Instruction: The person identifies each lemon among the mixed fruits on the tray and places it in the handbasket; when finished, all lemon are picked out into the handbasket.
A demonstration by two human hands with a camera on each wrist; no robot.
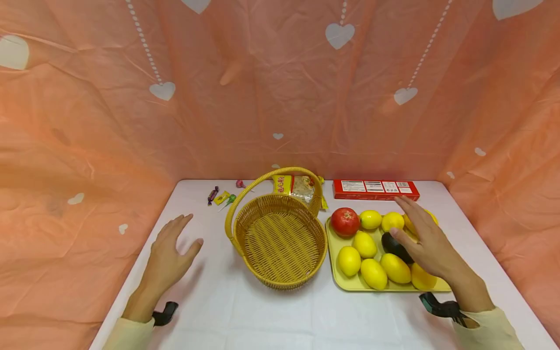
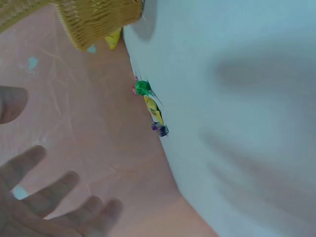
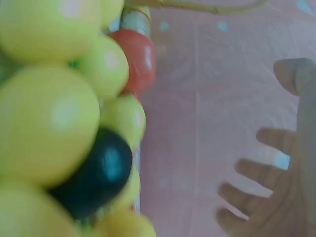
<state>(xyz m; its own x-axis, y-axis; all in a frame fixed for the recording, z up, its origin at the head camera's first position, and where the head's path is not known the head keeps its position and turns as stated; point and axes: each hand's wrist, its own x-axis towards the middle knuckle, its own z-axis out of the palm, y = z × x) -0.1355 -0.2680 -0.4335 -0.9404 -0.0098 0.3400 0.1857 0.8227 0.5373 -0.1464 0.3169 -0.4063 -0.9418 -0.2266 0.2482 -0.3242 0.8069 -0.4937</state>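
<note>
My left hand (image 1: 168,257) hovers over the table left of a yellow wicker basket (image 1: 280,287), thumb and fingers spread and holding nothing. The basket has nothing in it, and its arched handle stands up. My right hand (image 1: 430,243), also spread and holding nothing, is above the right part of a yellow tray (image 1: 356,286). On that tray lie several lemons (image 1: 374,273), a red pomegranate (image 1: 345,222) at the back left corner and a dark avocado (image 1: 395,247), partly hidden by the hand. The right wrist view shows the avocado (image 3: 101,170) among the lemons close up.
Behind the basket lies a yellow food packet (image 1: 302,187), partly covered by the handle. A red box (image 1: 376,189) stands at the back right. Wrapped candies (image 1: 222,197) and lollipops, one a green lollipop (image 1: 231,199), lie at the back left. A pink curtain (image 1: 280,107) hangs behind.
</note>
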